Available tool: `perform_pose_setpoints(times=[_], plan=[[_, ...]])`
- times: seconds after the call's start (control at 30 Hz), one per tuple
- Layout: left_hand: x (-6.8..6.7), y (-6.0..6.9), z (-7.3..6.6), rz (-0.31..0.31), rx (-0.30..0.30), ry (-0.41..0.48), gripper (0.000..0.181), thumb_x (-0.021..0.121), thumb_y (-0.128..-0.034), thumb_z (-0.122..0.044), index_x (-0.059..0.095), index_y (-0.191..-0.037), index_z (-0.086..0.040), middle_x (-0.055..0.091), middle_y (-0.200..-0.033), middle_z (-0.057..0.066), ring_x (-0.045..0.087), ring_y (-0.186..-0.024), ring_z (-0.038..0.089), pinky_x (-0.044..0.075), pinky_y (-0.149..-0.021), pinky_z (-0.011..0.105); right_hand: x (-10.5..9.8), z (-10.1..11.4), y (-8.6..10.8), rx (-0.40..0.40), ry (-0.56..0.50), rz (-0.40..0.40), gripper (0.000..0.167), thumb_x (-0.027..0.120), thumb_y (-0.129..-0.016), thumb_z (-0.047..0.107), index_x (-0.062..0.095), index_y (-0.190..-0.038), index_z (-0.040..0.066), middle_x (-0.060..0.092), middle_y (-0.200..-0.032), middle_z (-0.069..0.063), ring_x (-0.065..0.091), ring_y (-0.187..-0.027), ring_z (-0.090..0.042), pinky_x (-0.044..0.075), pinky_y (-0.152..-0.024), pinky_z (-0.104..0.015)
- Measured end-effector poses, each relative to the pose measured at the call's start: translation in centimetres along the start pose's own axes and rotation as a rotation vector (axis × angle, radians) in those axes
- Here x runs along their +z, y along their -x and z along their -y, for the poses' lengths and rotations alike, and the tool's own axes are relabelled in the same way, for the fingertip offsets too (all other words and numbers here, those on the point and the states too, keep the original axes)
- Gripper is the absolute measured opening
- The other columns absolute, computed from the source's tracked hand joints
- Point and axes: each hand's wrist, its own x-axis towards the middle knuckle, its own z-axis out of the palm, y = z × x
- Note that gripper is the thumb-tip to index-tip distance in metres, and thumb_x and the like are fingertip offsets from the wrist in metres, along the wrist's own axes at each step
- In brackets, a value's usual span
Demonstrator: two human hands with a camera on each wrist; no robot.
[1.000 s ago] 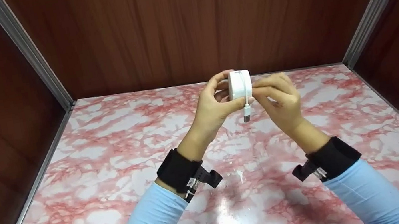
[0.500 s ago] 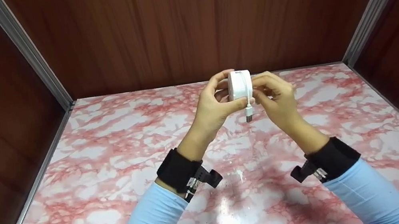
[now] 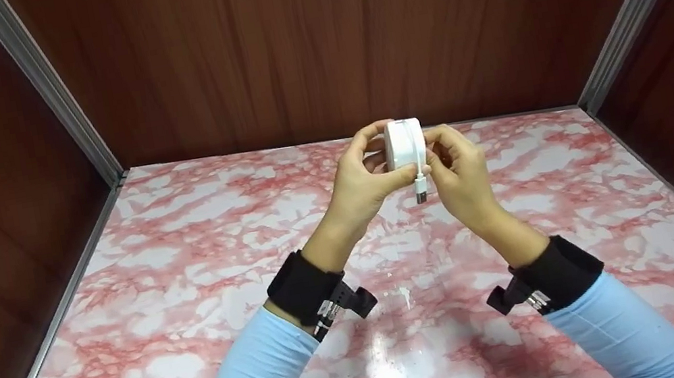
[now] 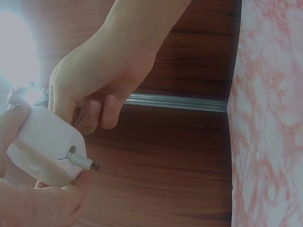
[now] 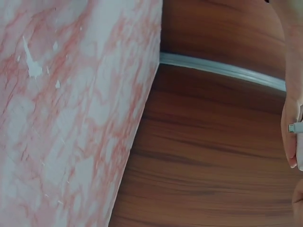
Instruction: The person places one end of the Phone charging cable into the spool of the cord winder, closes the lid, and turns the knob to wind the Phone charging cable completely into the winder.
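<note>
A rounded white device [image 3: 401, 144] with a short white USB cable is held up above the table. Its USB plug [image 3: 421, 188] hangs below it in the head view and juts out in the left wrist view. My left hand [image 3: 359, 175] grips the device from the left, thumb across its lower edge. At its right face my right hand [image 3: 461, 171] has thumb and forefinger curled against it; the exact contact is hidden. In the left wrist view, a shiny part [image 4: 31, 97] shows by the device's top, blurred by glare. The right wrist view catches only the device's edge [image 5: 300, 153].
The table [image 3: 190, 295] has a red and white marbled top. Dark wood-grain panels [image 3: 312, 42] stand at the back and both sides, joined by metal corner posts [image 3: 54, 92]. Black straps with small cameras sit on both wrists.
My right hand has shifted slightly left and closer to the device, its fingers changing their place on the right face. The left hand and the device have stayed nearly still.
</note>
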Motion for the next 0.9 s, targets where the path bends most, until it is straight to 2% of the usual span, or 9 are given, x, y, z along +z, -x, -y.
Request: perform_pose_setpoints(times=[0.07, 0.13, 0.23, 0.33, 0.47, 0.6, 0.7, 0.8, 0.9], plan=[[0.0, 0.0, -0.1, -0.001, 0.007, -0.002, 0.068, 0.076, -0.0734, 0.007, 0.048, -0.134, -0.003, 0.051, -0.117, 0.014, 0.059, -0.103, 0.021, 0.054, -0.087, 0.03, -0.3, -0.3, -0.2, 0.019, -0.076, 0.002, 0.018, 0.064, -0.091, 0.003, 0.059, -0.089, -0.014, 0.058, -0.08, 0.012, 0.044, -0.06, -0.001, 0.036, -0.051, -0.014], [-0.1, 0.0, -0.1, 0.002, 0.013, -0.002, 0.068, 0.077, -0.0736, 0.007, 0.048, -0.134, -0.004, 0.051, -0.118, 0.014, 0.059, -0.104, 0.021, 0.053, -0.089, 0.029, -0.6, -0.6, -0.3, 0.003, -0.157, -0.017, 0.022, 0.069, -0.087, 0.007, 0.061, -0.09, -0.013, 0.062, -0.083, 0.011, 0.049, -0.065, -0.003, 0.041, -0.054, -0.014], [-0.2, -0.1, -0.2, 0.009, 0.023, 0.001, 0.068, 0.076, -0.0743, 0.007, 0.048, -0.135, -0.004, 0.051, -0.121, 0.016, 0.059, -0.106, 0.022, 0.053, -0.09, 0.03, -1.0, -1.0, -0.5, -0.09, -0.202, -0.059, 0.019, 0.072, -0.082, 0.002, 0.065, -0.091, -0.013, 0.065, -0.091, 0.007, 0.052, -0.072, -0.005, 0.045, -0.058, -0.014], [-0.3, -0.2, -0.3, 0.018, 0.021, 0.014, 0.067, 0.075, -0.0751, 0.007, 0.047, -0.135, -0.003, 0.051, -0.122, 0.017, 0.059, -0.107, 0.022, 0.054, -0.09, 0.032, -1.2, -0.9, -0.7, -0.196, -0.187, -0.086, 0.016, 0.072, -0.076, -0.011, 0.067, -0.092, -0.011, 0.066, -0.096, 0.006, 0.052, -0.073, -0.006, 0.045, -0.058, -0.015], [-0.2, -0.2, -0.4, 0.021, 0.011, 0.035, 0.066, 0.074, -0.0755, 0.008, 0.047, -0.135, -0.003, 0.051, -0.121, 0.017, 0.059, -0.106, 0.022, 0.055, -0.088, 0.032, -1.3, -0.9, -0.9, -0.293, -0.152, -0.09, 0.016, 0.075, -0.075, -0.002, 0.069, -0.089, -0.009, 0.068, -0.094, 0.0, 0.052, -0.071, -0.005, 0.043, -0.058, -0.015], [-0.1, -0.2, -0.3, 0.022, 0.0, 0.051, 0.066, 0.074, -0.0755, 0.008, 0.047, -0.134, -0.002, 0.05, -0.122, 0.019, 0.059, -0.105, 0.022, 0.055, -0.088, 0.032, -1.5, -1.0, -1.0, -0.335, -0.115, -0.085, 0.016, 0.077, -0.075, 0.005, 0.069, -0.085, -0.005, 0.07, -0.092, -0.005, 0.056, -0.073, -0.005, 0.044, -0.058, -0.014], [0.0, -0.1, -0.2, 0.032, -0.002, 0.048, 0.066, 0.074, -0.0752, 0.008, 0.047, -0.134, -0.003, 0.05, -0.121, 0.019, 0.059, -0.104, 0.021, 0.055, -0.087, 0.032, -1.5, -1.2, -1.0, -0.358, -0.088, -0.071, 0.01, 0.077, -0.075, -0.004, 0.069, -0.081, -0.004, 0.071, -0.091, -0.001, 0.058, -0.077, -0.005, 0.044, -0.058, -0.014], [0.1, -0.1, -0.1, 0.044, 0.002, 0.045, 0.066, 0.074, -0.0748, 0.008, 0.047, -0.135, -0.003, 0.051, -0.119, 0.017, 0.059, -0.104, 0.021, 0.055, -0.087, 0.032, -1.5, -1.3, -0.9, -0.371, -0.065, -0.057, 0.012, 0.073, -0.074, -0.013, 0.068, -0.077, -0.003, 0.071, -0.089, 0.003, 0.059, -0.08, -0.003, 0.044, -0.061, -0.014], [0.2, -0.1, 0.0, 0.051, 0.003, 0.043, 0.067, 0.074, -0.0745, 0.007, 0.047, -0.134, -0.003, 0.051, -0.118, 0.015, 0.06, -0.103, 0.021, 0.055, -0.086, 0.032, -1.4, -1.5, -0.8, -0.363, -0.066, -0.041, 0.011, 0.071, -0.076, -0.014, 0.067, -0.075, -0.004, 0.071, -0.084, -0.002, 0.061, -0.082, -0.003, 0.045, -0.063, -0.014]])
